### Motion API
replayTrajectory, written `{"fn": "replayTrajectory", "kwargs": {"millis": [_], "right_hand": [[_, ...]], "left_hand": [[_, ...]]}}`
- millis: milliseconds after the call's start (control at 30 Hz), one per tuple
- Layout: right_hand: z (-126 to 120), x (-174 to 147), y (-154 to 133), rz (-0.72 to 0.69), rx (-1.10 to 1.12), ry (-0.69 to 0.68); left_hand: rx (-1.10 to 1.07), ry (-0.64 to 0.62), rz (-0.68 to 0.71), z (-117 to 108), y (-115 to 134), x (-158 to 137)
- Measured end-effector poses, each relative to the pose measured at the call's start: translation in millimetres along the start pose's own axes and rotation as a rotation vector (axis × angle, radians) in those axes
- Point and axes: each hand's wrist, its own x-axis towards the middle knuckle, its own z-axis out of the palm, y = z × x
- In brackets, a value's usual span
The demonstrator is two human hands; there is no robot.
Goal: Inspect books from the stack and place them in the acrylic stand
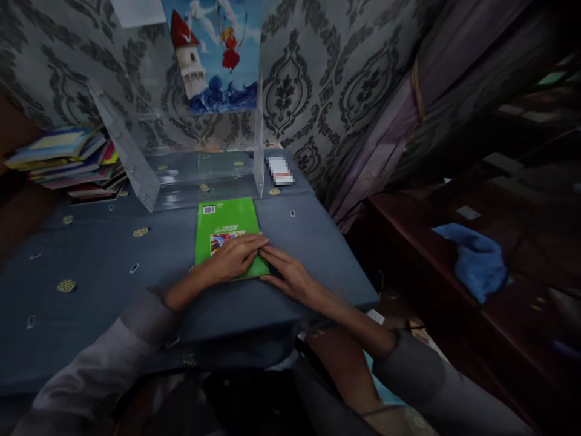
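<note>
Lying on a blue-grey tablecloth with small yellow printed motifs (104,254), a thin, bright green rectangular book (227,212) sits directly in front of a clear plastic stand (129,154). The left hand (233,251) rests across the book's cover, its fingers straight and pressed together, pointing toward the right edge. The right hand (293,278) comes in at that edge, fingers extended side by side and meeting the left fingertips, its thumb set apart near the book's lower right corner.

The stand has two upright side panels and an open front; the tablecloth shows through its see-through base. Just right of it lies a small white rectangular object with a reddish band (280,171), its markings pixelated. To the left of the stand rises an uneven stack of multicoloured books and papers (75,157), their titles unreadable.

On the green cover, a white barcode label (209,210) is near the far left corner. Upside-down lettering, too blurred to read, runs above a colourful printed picture (220,242) partly hidden by the left hand.
</note>
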Motion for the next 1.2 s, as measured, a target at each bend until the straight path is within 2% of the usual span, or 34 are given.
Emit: {"fn": "replayTrajectory", "kwargs": {"millis": [267, 467, 667, 967, 1200], "right_hand": [[3, -30, -24, -0.023, -0.017, 0.019], [0, -47, -42, -0.045, -0.027, 0.023], [-10, -46, -42, -0.058, -0.004, -0.03], [-10, -43, -35, -0.096, -0.02, -0.01], [-13, -26, -45, -0.17, -0.087, -0.108]], "left_hand": [[-0.011, -0.026, 0.031, 1, 31, -24], [0.066, -0.03, 0.021, 11, 55, -44], [0.175, -0.018, -0.021, 25, 72, -54], [0.288, -0.074, -0.139, 33, 90, -66], [0.324, -0.022, -0.232, 35, 94, -80]]}}
